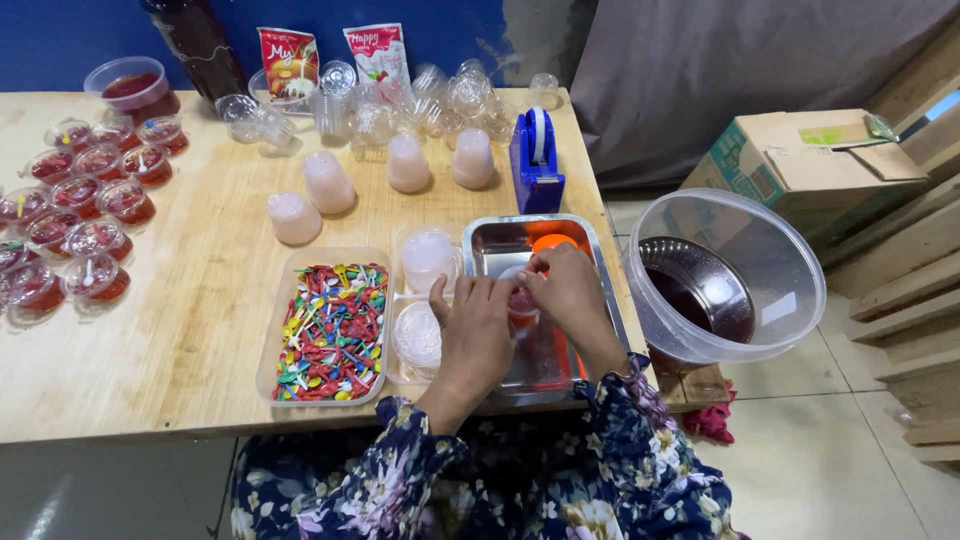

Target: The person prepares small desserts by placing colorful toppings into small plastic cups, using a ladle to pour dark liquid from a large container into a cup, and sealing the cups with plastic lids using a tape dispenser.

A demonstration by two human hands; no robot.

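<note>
Both hands close around a small red-filled cup (522, 303) over the steel tray (590, 250): left hand (478, 335) grips its side, right hand (570, 293) presses fingers on top.

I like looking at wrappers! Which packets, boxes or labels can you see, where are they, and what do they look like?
Red pouch: table's far edge, against the blue wall, red with white.
White pouch: right beside it, white and pink-red.
Cardboard box: floor, right of table, brown with green print.
White label: on the clear tub's wall.
</note>
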